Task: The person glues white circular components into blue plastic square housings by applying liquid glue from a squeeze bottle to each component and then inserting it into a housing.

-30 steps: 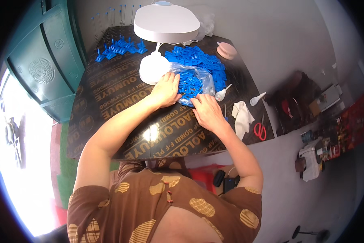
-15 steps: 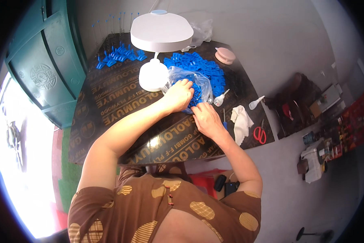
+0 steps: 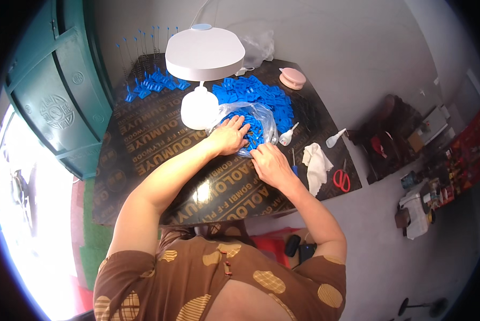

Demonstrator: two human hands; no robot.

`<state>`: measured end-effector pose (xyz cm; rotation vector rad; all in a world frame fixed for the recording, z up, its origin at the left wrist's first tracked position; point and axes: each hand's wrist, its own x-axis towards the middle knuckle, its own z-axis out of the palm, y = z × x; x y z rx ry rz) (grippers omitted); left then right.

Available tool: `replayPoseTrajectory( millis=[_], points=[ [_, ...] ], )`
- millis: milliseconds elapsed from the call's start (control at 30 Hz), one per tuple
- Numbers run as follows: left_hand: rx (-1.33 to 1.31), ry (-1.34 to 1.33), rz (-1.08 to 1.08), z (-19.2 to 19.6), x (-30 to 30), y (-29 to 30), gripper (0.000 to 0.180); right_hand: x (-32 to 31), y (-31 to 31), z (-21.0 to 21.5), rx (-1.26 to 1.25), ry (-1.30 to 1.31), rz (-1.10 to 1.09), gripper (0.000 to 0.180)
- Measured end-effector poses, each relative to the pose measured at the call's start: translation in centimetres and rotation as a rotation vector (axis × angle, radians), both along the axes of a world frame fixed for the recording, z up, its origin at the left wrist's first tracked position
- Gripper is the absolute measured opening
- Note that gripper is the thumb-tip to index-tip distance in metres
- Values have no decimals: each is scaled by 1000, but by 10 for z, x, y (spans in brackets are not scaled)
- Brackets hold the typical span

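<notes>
Where one open clear plastic bag of small blue plastic pieces sits at the middle of the dark printed tabletop, two bare hands work at it, apart from each other. Taking that bag as the clock's centre, one white desk lamp has its base at ten o'clock, just beside it, and one heap of loose blue parts, too many to count, spreads from twelve to two. One pink round case lies between one and two; two white nozzle bottles are at three, one near and one farther out; one screwdriver, one pale cloth and one pair of red-handled scissors lie between four and five. The left hand comes in at eight o'clock, palm down, fingers extended over the bagged pieces toward one. The right hand, at five, curls its fingers at the bag's near edge, pointing toward eleven; whether they pinch the film I cannot tell. Both elbows bend outward.
</notes>
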<state>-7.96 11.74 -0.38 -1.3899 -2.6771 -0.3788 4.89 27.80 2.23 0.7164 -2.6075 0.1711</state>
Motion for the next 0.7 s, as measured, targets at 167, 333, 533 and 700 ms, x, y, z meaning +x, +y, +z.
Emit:
replayPoseTrajectory(
  millis=[167,333,533,700],
  points=[
    [126,154,-81,8,14,-16,57,2,-2,4,33,-7,-10,18],
    [119,265,88,13,30,-34,60,1,-2,3,21,-16,-8,17],
    [222,42,119,-5,30,-47,58,2,-7,4,-22,12,27,13],
    [269,-94,118,-4,27,-46,62,4,-8,4,-24,-9,29,17]
  ],
)
